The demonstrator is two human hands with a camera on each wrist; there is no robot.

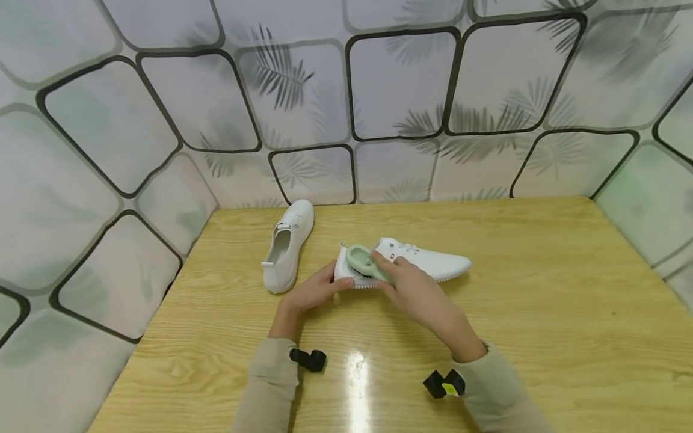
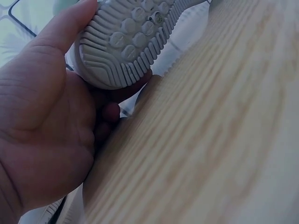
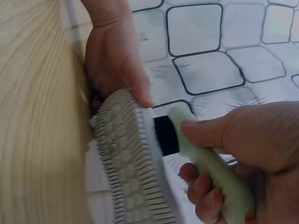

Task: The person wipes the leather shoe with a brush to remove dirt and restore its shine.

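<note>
A white lace-up shoe (image 1: 441,264) is tilted on its side over the table, toe to the right. My left hand (image 1: 318,288) grips its heel, thumb along the edge of the ridged sole (image 2: 126,44) and fingers around the other side. In my right hand (image 1: 419,294) is a pale green scrubbing brush (image 1: 357,258), its handle wrapped by the fingers and the thumb on top. In the right wrist view, the dark bristles (image 3: 167,135) meet the shoe's side just above the sole, near the heel. The second white shoe (image 1: 295,240) stands upright to the left.
The wooden table (image 1: 541,288) runs back to a patterned fabric wall (image 1: 400,90), which also rises on the left and right. Black wrist cameras (image 1: 308,359) sit at both beige sleeves (image 1: 271,373). Light glares off the table's front middle.
</note>
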